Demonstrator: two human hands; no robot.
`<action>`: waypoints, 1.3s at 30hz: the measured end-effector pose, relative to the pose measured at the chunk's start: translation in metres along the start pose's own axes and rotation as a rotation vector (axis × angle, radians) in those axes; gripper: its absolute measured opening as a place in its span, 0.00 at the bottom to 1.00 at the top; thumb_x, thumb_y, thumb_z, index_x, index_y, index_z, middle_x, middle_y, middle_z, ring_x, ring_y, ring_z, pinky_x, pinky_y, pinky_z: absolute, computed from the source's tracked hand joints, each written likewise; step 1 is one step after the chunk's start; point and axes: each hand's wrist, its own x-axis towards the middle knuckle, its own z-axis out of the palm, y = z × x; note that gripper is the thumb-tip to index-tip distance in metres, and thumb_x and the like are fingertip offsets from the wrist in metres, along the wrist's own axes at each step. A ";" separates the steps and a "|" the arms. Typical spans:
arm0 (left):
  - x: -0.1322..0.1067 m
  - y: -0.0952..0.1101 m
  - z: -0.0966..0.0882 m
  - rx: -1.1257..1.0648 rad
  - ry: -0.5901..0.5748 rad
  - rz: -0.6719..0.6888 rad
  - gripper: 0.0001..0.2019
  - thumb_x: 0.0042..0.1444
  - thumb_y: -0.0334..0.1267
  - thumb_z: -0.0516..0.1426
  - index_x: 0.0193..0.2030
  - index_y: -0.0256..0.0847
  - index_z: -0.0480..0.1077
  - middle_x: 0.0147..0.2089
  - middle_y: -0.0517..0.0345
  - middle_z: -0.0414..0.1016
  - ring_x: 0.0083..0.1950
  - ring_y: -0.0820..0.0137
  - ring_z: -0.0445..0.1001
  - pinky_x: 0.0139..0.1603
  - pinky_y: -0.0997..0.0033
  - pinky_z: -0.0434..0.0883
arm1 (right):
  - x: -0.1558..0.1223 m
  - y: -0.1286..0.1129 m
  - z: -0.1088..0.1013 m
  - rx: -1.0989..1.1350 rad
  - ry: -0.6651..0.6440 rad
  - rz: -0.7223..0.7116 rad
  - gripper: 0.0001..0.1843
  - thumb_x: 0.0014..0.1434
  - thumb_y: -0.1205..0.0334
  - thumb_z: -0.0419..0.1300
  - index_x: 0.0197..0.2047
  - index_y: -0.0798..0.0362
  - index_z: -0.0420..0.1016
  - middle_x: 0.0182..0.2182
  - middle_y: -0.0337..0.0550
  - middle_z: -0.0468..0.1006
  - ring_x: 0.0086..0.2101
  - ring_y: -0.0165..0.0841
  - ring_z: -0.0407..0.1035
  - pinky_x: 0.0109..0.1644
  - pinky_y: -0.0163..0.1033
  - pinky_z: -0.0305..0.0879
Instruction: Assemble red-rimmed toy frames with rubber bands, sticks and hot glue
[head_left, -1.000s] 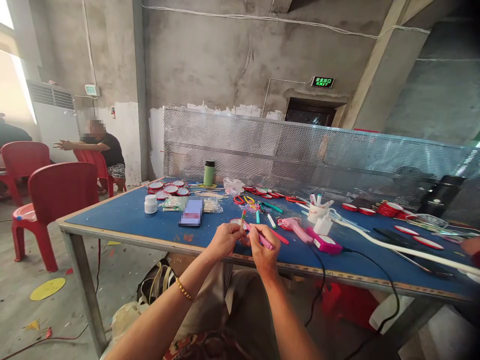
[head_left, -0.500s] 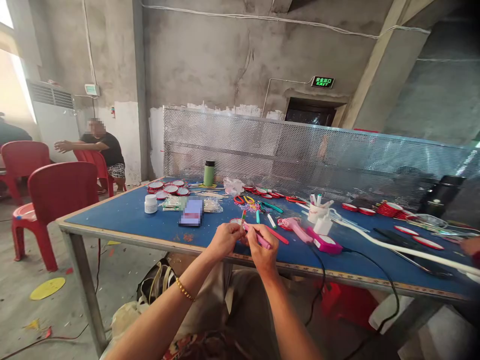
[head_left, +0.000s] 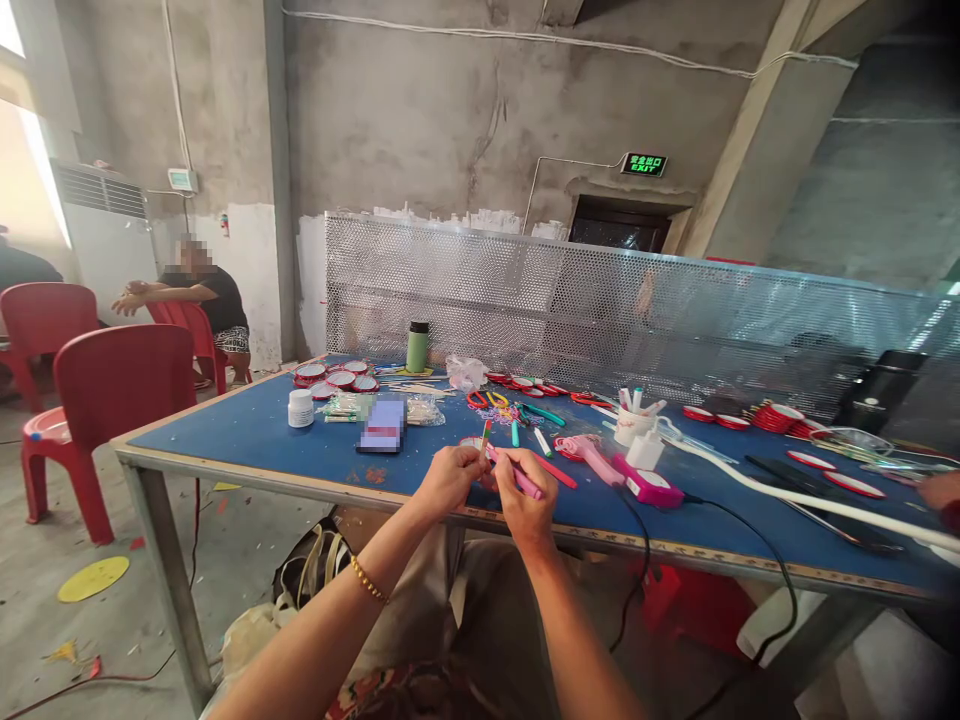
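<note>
Close to the table's front edge, my left hand (head_left: 454, 480) is closed, pinching a thin wooden stick (head_left: 486, 436) whose upper end is red and green. My right hand (head_left: 531, 497) grips a pink marker (head_left: 527, 484) like a pen, its front end pointing toward the left hand. Fingers hide the lower stick and the marker's tip. Just beyond the hands lie a green marker (head_left: 515, 434), a white marker with a green end (head_left: 543, 442) and a long red stick-like piece (head_left: 559, 474). Part of a red-rimmed white disc (head_left: 471, 442) shows behind the left fingers.
On the blue table (head_left: 247, 440) are a phone (head_left: 383, 425), a white bottle (head_left: 301, 408), pliers (head_left: 544, 414), a pink glue gun (head_left: 600, 462), a pen cup (head_left: 631, 428) and stacked red-rimmed discs (head_left: 776, 417). A perforated metal screen (head_left: 465, 290) stands behind. A person (head_left: 214, 295) sits at left.
My hands, the stick and the marker look nearly the same. The seated person at left has drawn their hands closer together, and the view has shifted very slightly.
</note>
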 end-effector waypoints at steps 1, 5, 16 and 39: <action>0.000 0.000 0.000 0.000 -0.002 -0.004 0.17 0.59 0.44 0.51 0.24 0.39 0.72 0.15 0.64 0.65 0.24 0.72 0.68 0.30 0.76 0.63 | 0.000 0.000 0.000 0.001 -0.003 -0.002 0.10 0.63 0.61 0.56 0.31 0.52 0.73 0.22 0.37 0.73 0.23 0.30 0.67 0.30 0.35 0.63; 0.000 0.001 0.000 -0.019 -0.005 -0.008 0.16 0.58 0.44 0.52 0.24 0.39 0.72 0.14 0.64 0.64 0.22 0.72 0.67 0.29 0.77 0.62 | -0.001 0.001 0.001 0.004 0.005 0.009 0.10 0.63 0.61 0.56 0.31 0.52 0.73 0.22 0.37 0.73 0.23 0.30 0.66 0.29 0.35 0.63; -0.002 0.003 0.000 -0.040 -0.013 -0.036 0.18 0.58 0.46 0.51 0.26 0.38 0.73 0.14 0.64 0.64 0.20 0.73 0.64 0.26 0.76 0.60 | 0.000 -0.003 -0.001 0.017 0.016 0.008 0.10 0.64 0.60 0.56 0.32 0.52 0.73 0.23 0.38 0.74 0.23 0.31 0.68 0.30 0.35 0.64; 0.000 -0.001 0.001 0.010 0.024 0.034 0.16 0.58 0.40 0.51 0.23 0.37 0.72 0.18 0.64 0.66 0.26 0.73 0.67 0.32 0.77 0.62 | -0.001 -0.001 -0.001 0.029 -0.023 -0.041 0.09 0.63 0.63 0.56 0.32 0.53 0.74 0.25 0.39 0.75 0.25 0.30 0.68 0.31 0.35 0.64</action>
